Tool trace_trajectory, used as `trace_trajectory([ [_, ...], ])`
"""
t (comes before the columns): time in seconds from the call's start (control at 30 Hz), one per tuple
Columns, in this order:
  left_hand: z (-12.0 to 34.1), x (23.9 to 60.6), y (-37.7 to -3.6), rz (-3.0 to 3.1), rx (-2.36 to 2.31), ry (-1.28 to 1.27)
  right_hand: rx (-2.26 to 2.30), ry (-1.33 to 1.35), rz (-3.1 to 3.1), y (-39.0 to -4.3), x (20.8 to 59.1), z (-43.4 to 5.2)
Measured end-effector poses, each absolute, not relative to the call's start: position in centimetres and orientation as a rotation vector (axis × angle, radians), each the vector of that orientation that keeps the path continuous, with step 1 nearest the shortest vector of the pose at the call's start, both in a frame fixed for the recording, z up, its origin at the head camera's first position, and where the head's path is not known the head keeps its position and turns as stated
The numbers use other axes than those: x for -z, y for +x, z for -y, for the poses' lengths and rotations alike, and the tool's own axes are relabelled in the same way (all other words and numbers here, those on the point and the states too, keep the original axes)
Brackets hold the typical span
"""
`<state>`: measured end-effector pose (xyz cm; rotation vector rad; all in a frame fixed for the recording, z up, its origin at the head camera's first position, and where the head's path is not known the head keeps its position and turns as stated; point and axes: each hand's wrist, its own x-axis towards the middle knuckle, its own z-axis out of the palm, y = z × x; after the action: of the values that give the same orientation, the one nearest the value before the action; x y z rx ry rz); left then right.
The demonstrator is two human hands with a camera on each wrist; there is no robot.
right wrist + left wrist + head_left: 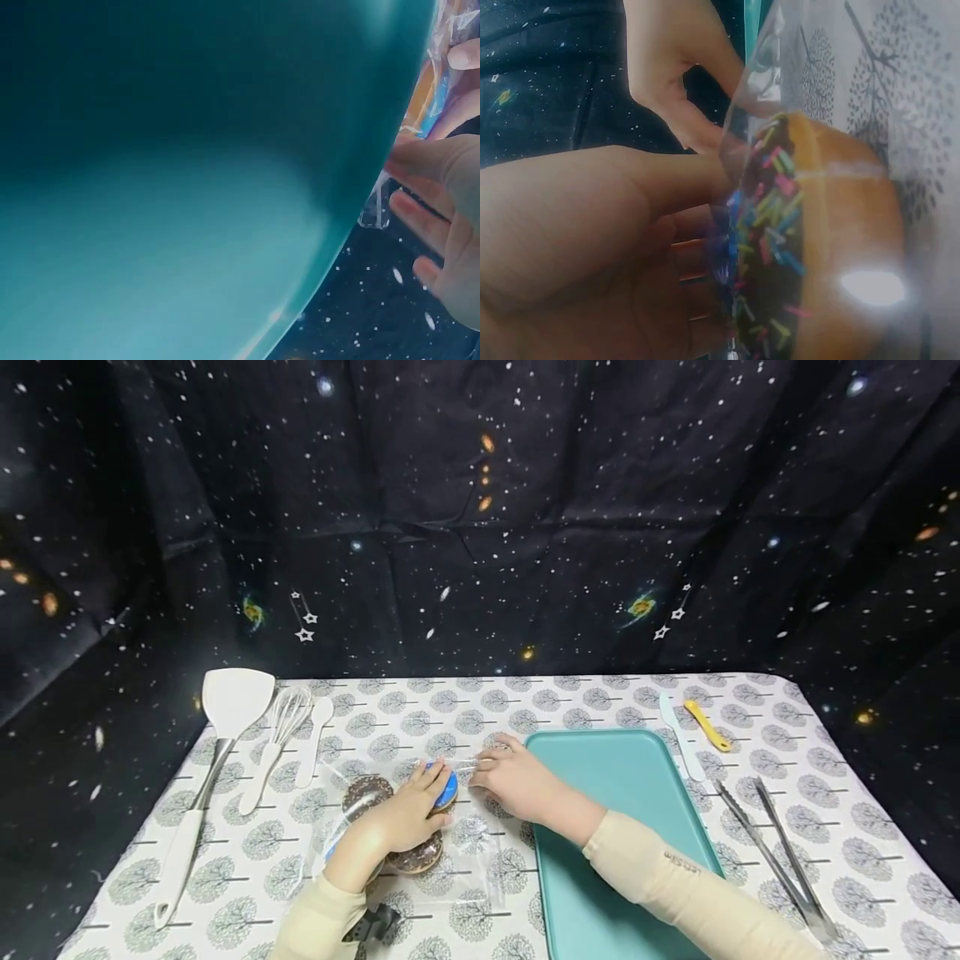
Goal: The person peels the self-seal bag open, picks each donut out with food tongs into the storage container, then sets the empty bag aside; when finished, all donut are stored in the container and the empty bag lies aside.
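A clear plastic bag (468,881) lies on the table with several doughnuts inside. Among them are a chocolate doughnut (365,792), a blue-iced doughnut (447,789) and a chocolate one with coloured sprinkles (772,247). My left hand (408,814) rests on top of the bag, its fingers stretched over the blue doughnut. At the bag's upper right edge, my right hand (517,781) pinches the plastic between thumb and fingers; the exact contact is partly hidden. My right forearm passes over the teal tray (600,752).
To the left lie a white spatula (236,697), a whisk (277,735) and a small white spoon (317,731). Right of the tray are a pale blue spreader (681,735), a yellow-handled tool (707,725) and metal tongs (783,860). A dark starry cloth (480,568) hangs behind.
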<state>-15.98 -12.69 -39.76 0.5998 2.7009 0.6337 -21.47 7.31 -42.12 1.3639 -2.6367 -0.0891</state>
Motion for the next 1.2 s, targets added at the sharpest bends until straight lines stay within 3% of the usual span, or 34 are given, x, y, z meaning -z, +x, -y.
trace_trajectory([
  [0.43,12.3,39.9,-15.9,-2.710,-0.593,0.593,0.255,1.294,2.552,-21.9,42.0,-7.1],
  [0.67,12.4,40.2,-16.1,-2.708,-0.595,0.597,0.118,1.330,2.564,-21.8,42.2,-9.1],
  [1.2,12.9,39.9,-16.3,-2.685,-0.581,0.584,0.102,1.371,2.423,-19.3,41.9,-8.8],
])
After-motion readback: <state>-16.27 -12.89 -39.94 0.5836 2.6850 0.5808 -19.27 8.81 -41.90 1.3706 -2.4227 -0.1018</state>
